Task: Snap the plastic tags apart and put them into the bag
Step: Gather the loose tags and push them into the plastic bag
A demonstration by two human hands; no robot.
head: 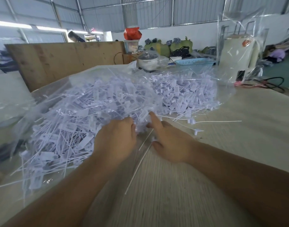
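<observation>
A large clear plastic bag lies on the table, filled with several white plastic tags. A second heap of white tags sits behind on the right under clear film. My left hand has its fingers curled into a bunch of tags at the bag's mouth. My right hand is beside it, index finger pointing up against the same bunch, thumb and other fingers curled at the tags. Long thin tag tails hang down between my hands. The picture is blurred by motion.
Loose tags lie on the pale wooden table to the right. Behind stand a cooking pot, a blue basket, a white machine with cables, and a wooden board. People sit far off.
</observation>
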